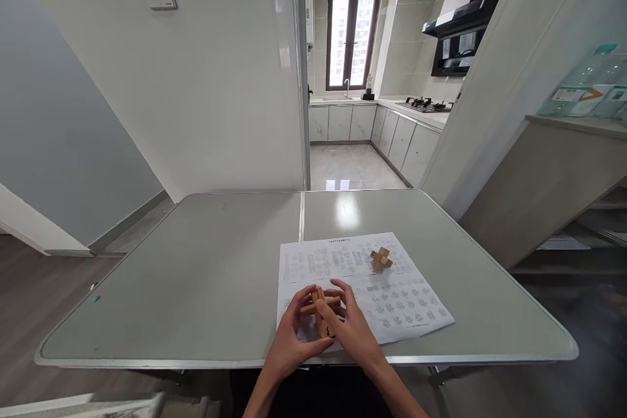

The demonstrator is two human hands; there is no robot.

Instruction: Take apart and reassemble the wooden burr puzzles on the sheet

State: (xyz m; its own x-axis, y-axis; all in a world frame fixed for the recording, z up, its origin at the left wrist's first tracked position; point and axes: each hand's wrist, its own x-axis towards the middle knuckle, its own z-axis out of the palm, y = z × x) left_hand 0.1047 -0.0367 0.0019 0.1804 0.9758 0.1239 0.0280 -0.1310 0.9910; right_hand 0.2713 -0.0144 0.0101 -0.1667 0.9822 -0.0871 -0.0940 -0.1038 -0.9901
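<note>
Both my hands hold a wooden interlocking puzzle point(323, 322) made of crossed bars, close to the table's front edge. My left hand point(292, 333) grips its left side, fingers curled behind it and thumb along the bottom. From the right, my right hand point(353, 326) closes on it with the thumb laid over the top bars. A dark mark shows on the end of the lowest bar. Beneath lies a printed sheet point(414, 313) with rows of small puzzle drawings. A smaller wooden burr puzzle point(381, 259) rests on the sheet's upper right.
The pale folding table point(196, 274) has a metal rim and a seam down its middle. A small green bit point(95, 299) lies near its left edge. Water bottles point(588, 88) stand on a shelf unit point(543, 189) at right. Beyond the table, a doorway opens onto a kitchen.
</note>
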